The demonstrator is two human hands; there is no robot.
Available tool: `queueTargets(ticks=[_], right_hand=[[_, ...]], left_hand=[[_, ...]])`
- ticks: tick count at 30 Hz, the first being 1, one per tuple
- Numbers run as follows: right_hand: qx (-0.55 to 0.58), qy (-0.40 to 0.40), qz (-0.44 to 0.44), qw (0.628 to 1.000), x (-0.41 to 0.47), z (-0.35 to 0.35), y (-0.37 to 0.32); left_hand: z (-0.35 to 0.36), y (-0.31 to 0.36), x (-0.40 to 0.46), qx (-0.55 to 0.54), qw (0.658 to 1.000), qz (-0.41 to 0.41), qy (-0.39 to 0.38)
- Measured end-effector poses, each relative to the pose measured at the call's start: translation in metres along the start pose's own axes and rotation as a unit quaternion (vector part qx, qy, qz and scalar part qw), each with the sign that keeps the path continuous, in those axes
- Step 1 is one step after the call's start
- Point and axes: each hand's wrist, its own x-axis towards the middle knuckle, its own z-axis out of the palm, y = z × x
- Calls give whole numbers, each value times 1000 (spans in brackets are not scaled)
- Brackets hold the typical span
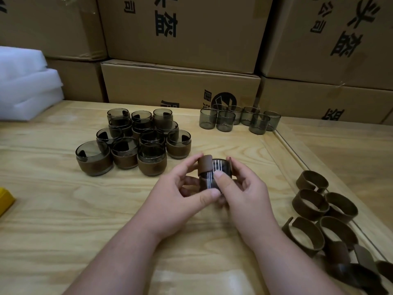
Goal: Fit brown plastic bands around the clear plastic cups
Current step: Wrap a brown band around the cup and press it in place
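Over the middle of the wooden table [63,209] I hold a clear smoky cup [214,175] between both hands. A brown band [205,165] is partly wrapped around the cup, its ends apart. My left hand [180,194] grips the cup and the band's left end. My right hand [244,188] grips the band's right end, thumb pressed on the cup's side. Several cups with bands [136,143] stand grouped behind and to the left. Several bare cups [238,119] stand at the back. Loose brown bands [323,218] lie at the right.
Stacked cardboard boxes [180,81] wall off the back of the table. White foam sheets [25,81] lie at the far left. A yellow object [5,199] pokes in at the left edge. A raised wooden rail [297,158] runs along the table's right side.
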Motion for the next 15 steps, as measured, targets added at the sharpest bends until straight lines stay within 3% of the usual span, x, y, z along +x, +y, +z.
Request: queueTargets(ticks=[6,11,15], right_hand=[[59,-9,19,998,0,-1,-5],[68,-72,38,994,2,-5,-7],[82,-61,33,994,5,-5,-4]], left_hand=[[0,0,1,94,994,25,44],[-8,-4,6,39,997,5,65],[-8,-4,6,3,999,5,53]])
